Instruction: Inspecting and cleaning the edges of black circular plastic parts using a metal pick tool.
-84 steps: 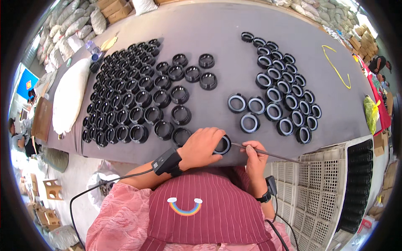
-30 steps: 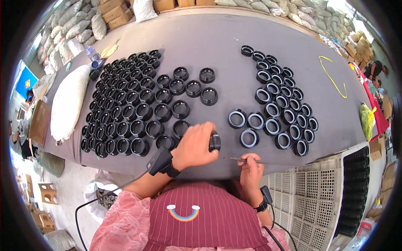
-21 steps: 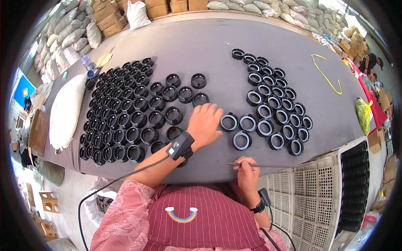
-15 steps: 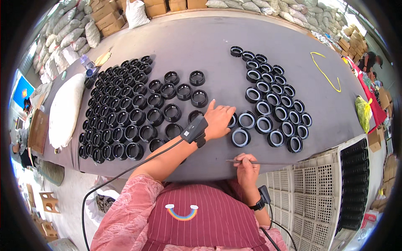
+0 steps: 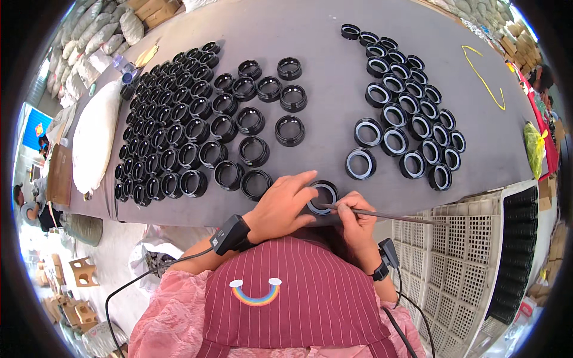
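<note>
A black round ring (image 5: 323, 197) with a pale inner band is held at the lower centre of the frame, at the near edge of the grey table (image 5: 322, 36). It is gripped by the left hand (image 5: 282, 206), whose fingers are curled around its left side with the forefinger laid over its top rim. A thin, straight metal rod (image 5: 382, 215) is pinched between the thumb and fingertips of the right hand (image 5: 356, 221), and its tip is laid against the ring's inner edge; the rod runs off toward the right. Black bands with small boxy units are worn on both wrists. To the upper left, many plain black rings (image 5: 179, 128) are packed in close rows, with looser ones toward the middle. To the upper right, rings with pale bands (image 5: 412, 113) are set in slanting rows. A smooth white oval pad (image 5: 95, 143) lies at the far left edge of the table, and a yellow cord (image 5: 483, 80) is looped at the upper right. White perforated plastic crates (image 5: 459, 262) are stacked at the lower right.
</note>
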Motion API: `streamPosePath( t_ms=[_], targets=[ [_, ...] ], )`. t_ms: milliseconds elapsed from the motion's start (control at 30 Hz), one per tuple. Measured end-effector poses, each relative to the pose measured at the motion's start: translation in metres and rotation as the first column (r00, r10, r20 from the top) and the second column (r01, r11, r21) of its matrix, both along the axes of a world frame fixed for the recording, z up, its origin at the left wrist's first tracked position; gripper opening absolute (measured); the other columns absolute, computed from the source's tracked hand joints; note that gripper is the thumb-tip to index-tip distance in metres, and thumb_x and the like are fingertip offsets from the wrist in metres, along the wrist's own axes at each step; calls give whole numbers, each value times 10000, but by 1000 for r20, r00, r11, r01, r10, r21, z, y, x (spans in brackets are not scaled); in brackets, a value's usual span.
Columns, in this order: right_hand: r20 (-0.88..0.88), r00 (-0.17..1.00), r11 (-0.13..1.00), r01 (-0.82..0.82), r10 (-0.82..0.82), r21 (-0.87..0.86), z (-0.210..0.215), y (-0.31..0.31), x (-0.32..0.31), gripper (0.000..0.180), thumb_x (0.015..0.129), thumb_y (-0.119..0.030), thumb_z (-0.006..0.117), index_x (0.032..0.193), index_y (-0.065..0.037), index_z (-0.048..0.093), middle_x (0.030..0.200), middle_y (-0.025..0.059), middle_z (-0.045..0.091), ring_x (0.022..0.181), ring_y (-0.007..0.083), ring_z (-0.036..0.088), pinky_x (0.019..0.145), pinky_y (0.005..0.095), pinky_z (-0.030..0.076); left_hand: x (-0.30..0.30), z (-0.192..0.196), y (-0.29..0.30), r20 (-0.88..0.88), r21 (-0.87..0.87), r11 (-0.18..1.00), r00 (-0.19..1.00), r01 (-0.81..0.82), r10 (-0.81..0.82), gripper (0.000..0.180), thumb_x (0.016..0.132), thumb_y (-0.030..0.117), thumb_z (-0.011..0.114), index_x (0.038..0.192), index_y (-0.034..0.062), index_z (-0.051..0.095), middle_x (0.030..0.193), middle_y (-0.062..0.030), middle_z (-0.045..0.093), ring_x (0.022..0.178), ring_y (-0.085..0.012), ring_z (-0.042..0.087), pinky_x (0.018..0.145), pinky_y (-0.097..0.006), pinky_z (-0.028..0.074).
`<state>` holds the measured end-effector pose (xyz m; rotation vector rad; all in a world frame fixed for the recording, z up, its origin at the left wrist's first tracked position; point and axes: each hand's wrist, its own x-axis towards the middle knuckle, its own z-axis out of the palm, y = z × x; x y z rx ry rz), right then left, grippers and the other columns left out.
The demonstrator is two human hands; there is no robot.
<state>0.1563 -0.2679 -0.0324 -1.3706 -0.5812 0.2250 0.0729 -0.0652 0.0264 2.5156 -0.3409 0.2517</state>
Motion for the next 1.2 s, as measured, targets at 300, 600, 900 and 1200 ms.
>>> streamPosePath(
  t_ms=[300, 600, 900, 1200],
  targets=[
    [279, 958, 982, -15, 67, -186, 16, 3, 4, 62, 849, -50, 651, 794, -46, 622, 709, 77, 608, 651, 249, 554, 613, 368, 430, -4, -15, 1, 87, -3, 999, 995, 39, -39, 207, 801, 152, 753, 961, 55, 666, 1339, -237, 555, 1193, -400, 561, 1040, -518, 432],
    [496, 862, 886, 146, 104, -440, 46, 3, 14, 110, 809, -52, 674, 755, -78, 582, 689, 78, 580, 664, 313, 540, 621, 432, 407, 1, -19, 2, 93, -83, 996, 995, 40, -32, 195, 780, 125, 756, 915, 20, 663, 1307, -258, 569, 1157, -425, 579, 996, -498, 466],
    [616, 788, 884, 299, -17, -359, 39, 12, 17, 68, 816, -52, 709, 828, -79, 648, 759, 65, 657, 702, 279, 574, 660, 402, 429, 1, -26, 4, 102, -89, 995, 994, 49, -40, 196, 775, 134, 763, 916, 29, 677, 1328, -249, 571, 1178, -418, 572, 1006, -493, 460],
    [524, 845, 948, 69, 110, -311, 33, 20, 13, 45, 815, -68, 726, 854, -85, 711, 747, 33, 668, 724, 215, 534, 736, 355, 401, 3, -28, 8, 116, -68, 995, 991, 68, -60, 276, 777, 142, 767, 962, 2, 617, 1300, -239, 595, 1168, -404, 590, 1045, -501, 457]
  ],
)
